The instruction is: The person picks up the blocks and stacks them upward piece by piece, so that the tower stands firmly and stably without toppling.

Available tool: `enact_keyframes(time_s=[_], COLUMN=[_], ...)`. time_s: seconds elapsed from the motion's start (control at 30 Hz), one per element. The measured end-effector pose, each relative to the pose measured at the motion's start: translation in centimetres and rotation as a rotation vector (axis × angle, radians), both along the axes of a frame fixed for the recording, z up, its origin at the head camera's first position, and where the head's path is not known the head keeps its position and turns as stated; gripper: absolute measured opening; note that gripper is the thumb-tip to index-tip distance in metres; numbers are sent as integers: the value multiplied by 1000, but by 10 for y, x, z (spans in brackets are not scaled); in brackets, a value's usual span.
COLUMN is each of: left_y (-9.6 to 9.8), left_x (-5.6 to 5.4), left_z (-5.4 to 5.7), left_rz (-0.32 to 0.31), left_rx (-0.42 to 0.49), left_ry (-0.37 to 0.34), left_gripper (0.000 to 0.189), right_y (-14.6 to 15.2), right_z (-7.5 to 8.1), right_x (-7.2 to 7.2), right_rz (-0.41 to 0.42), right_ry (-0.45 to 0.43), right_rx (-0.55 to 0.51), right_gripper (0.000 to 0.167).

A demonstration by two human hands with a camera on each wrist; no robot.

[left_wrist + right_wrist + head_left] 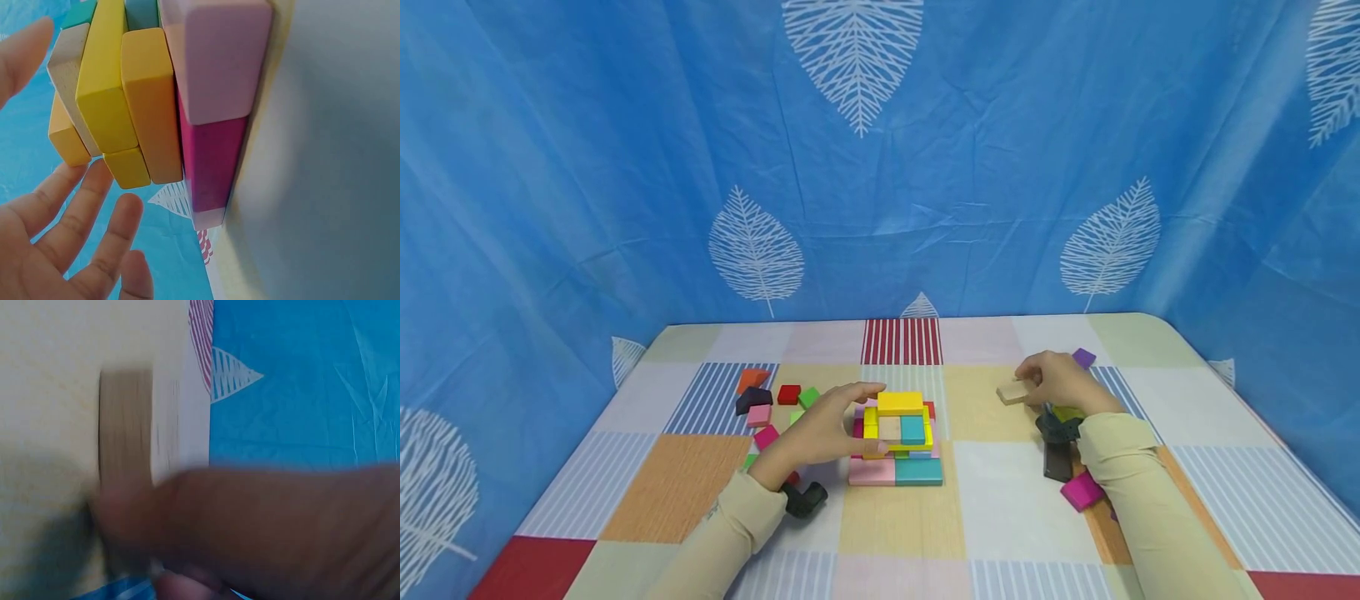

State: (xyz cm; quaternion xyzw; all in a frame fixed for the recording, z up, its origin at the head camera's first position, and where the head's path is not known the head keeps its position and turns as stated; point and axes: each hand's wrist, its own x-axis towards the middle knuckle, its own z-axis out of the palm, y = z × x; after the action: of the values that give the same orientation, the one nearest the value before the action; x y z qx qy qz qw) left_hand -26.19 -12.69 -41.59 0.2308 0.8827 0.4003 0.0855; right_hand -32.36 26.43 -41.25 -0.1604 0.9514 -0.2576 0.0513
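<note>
My left hand (820, 425) reaches round a small tower of coloured wooden blocks, its thumb on the near side and its fingers on the far side. A yellow block (899, 403) lies on top, beside a teal block (913, 430). Pink (222, 62) and magenta blocks (215, 162) form the lower layers in the left wrist view. There, the spread fingertips (97, 175) come right up to the upper blocks' edges. Off to the right, my right hand (1060, 383) pinches a plain wood block (1013, 392) low over the cloth. The right wrist view is blurred.
Loose blocks lie left of the tower, among them an orange one (751, 380), a black one (753, 400) and a red one (788, 394). Near the right arm are a magenta block (1082, 492) and a purple block (1083, 357). A blue curtain (970, 167) hangs behind.
</note>
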Motion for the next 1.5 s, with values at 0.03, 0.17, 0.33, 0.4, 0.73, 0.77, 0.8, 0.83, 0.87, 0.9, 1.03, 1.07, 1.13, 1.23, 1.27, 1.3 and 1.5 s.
enact_keyframes(time_s=[0.03, 0.17, 0.33, 0.4, 0.73, 0.77, 0.8, 0.83, 0.87, 0.9, 1.03, 1.07, 1.13, 1.23, 1.27, 1.3, 1.5], left_y=[0, 0, -1, -2, -3, -2, -2, -2, -2, -2, -2, -2, -2, -3, -3, -4, -6], left_x=[0, 0, -1, -2, -4, -4, -4, -5, -5, -5, -5, -5, -5, -5, -6, -6, -6], left_z=[0, 1, -1, -1, -3, -3, -3, -2, -2, -2, 0, 0, 1, 1, 1, 1, 1], left_rz=[0, 4, 1, -1, -2, -4, -6, -12, -18, -25, -41, -43, -47, -56, -59, -61, -55], left_rx=[1, 0, 3, 6, 2, 1, 0, 2, 4, 7, 14, 15, 15, 14, 15, 14, 11], left_ry=[-4, -12, -13, -12, -10, -11, -11, -10, -9, -10, -10, -11, -12, -9, -9, -6, 2], left_gripper=[84, 85, 85, 85, 82, 82, 82, 82, 82, 82, 83, 83, 84, 86, 86, 87, 87], right_y=[-1, -6, -13, -18, -64, -69, -73, -78, -81, -85, -97, -99, -104, -110, -111, -113, -118], right_z=[0, 0, 1, 3, 20, 20, 21, 21, 21, 21, 18, 16, 14, 13, 13, 12, 11], right_x=[0, 1, 2, 2, 23, 26, 29, 32, 34, 37, 45, 46, 48, 50, 51, 51, 51], right_rz=[15, 71, 140, 169, 222, 237, 249, 261, 278, 294, 354, 368, 390, 416, 421, 426, 426], right_ry=[-23, -101, -93, -67, -45, -38, -35, -29, -24, -18, 14, 23, 45, 76, 88, 102, 178], right_rx=[-22, -81, -154, -211, -581, -580, -574, -563, -553, -541, -486, -471, -441, -405, -394, -383, -328], right_gripper=[27, 27, 27, 28, 29, 29, 29, 29, 28, 28, 27, 26, 25, 23, 22, 22, 26])
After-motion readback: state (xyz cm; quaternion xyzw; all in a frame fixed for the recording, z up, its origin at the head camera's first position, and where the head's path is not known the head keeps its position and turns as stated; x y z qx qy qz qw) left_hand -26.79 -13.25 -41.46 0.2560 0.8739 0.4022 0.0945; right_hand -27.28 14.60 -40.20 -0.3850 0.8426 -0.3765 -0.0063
